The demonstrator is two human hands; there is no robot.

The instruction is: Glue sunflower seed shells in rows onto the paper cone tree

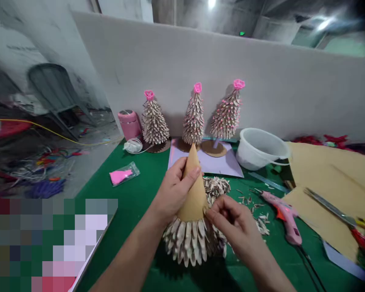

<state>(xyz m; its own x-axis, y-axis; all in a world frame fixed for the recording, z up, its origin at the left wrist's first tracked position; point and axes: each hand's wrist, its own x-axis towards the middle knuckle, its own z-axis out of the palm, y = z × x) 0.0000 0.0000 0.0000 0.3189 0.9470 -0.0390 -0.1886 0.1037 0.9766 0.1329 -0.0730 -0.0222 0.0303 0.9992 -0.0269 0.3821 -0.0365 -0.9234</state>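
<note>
My left hand point(179, 186) is wrapped round the upper part of a tan paper cone point(192, 202), which tilts slightly with its tip up. Overlapping pale, scale-like pieces point(187, 241) ring the cone's lower part. At the cone's right side, my right hand point(231, 217) pinches a small piece against the paper, just above the top row; most of that piece is hidden by the fingers. Behind the cone lies a heap of loose scale-like pieces point(217, 186). To the right, a pink glue gun point(284, 213) rests on the green table.
Three finished scale-covered trees point(155, 123) with pink tops stand at the back, beside a pink canister point(129, 125). A white bucket point(260, 148), brown paper sheets point(331, 170) and scissors point(331, 207) occupy the right. A small bag with pink contents point(121, 176) lies left.
</note>
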